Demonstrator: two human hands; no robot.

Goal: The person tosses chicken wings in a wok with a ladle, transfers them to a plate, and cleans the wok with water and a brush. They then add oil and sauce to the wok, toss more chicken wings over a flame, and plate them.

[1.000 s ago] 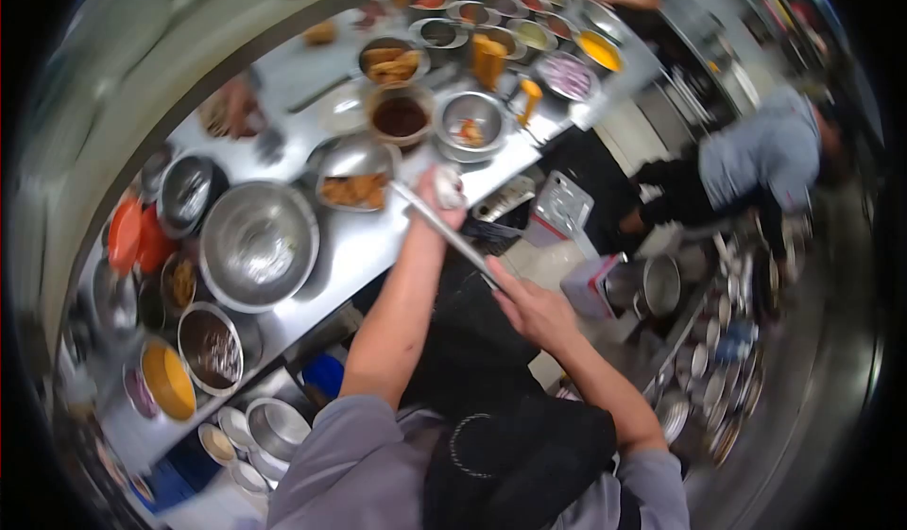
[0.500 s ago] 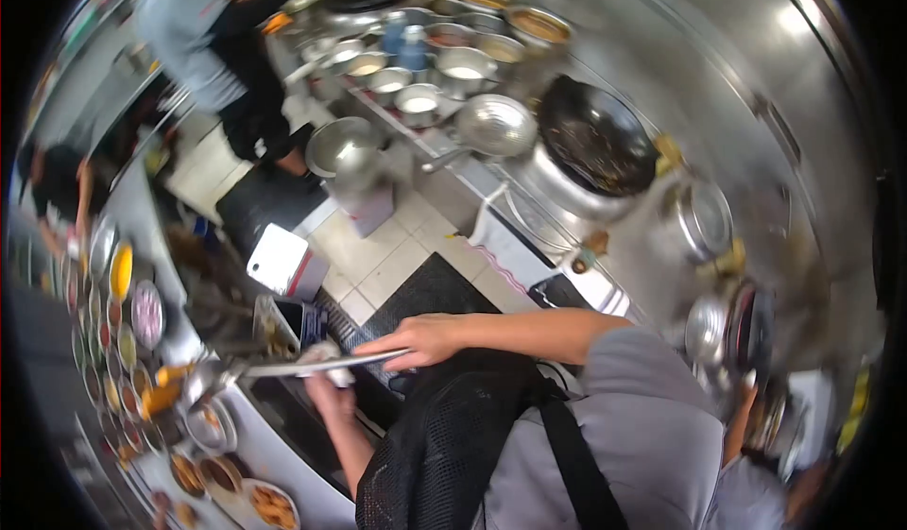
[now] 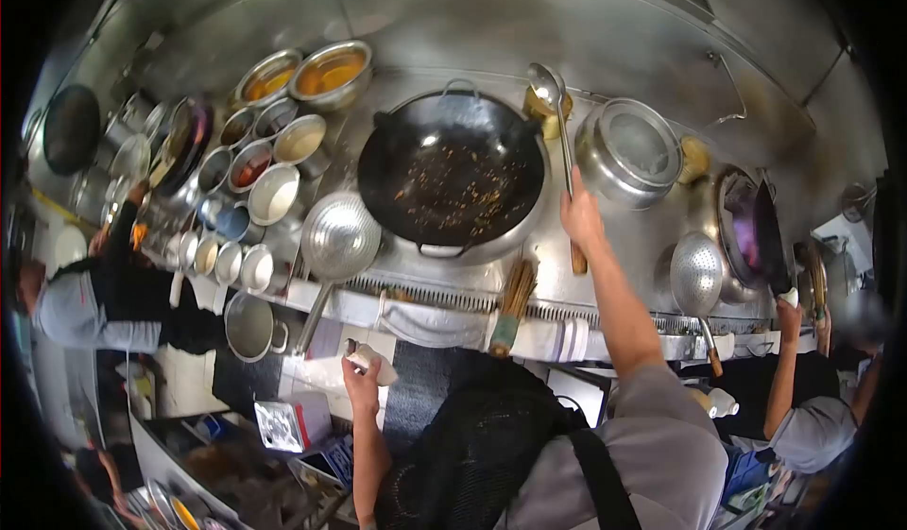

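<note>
My right hand (image 3: pixel 581 218) grips a long-handled ladle (image 3: pixel 565 138) with a wooden end, its metal bowl raised at the back of the range, right of the wok. The large black wok (image 3: pixel 453 176) sits on the burner with small brown bits scattered over its bottom. My left hand (image 3: pixel 361 384) is closed around a folded white cloth (image 3: pixel 381 367), low in front of the range and left of my body. A round metal strainer (image 3: pixel 341 237) rests left of the wok. Near the front edge stands a bamboo brush (image 3: pixel 516 305).
Metal bowls of orange liquid (image 3: pixel 331 72) and several sauce tins (image 3: pixel 274 195) stand at the left. A lidded metal pot (image 3: pixel 631 152) is at the right, with a perforated skimmer (image 3: pixel 697 275) beyond it. Co-workers (image 3: pixel 94 303) (image 3: pixel 822 402) stand on both sides.
My view has swung from the ingredient counter on the left to the range. The ladle, low at the counter side before, is now raised beside the wok. The cloth stays in my left hand.
</note>
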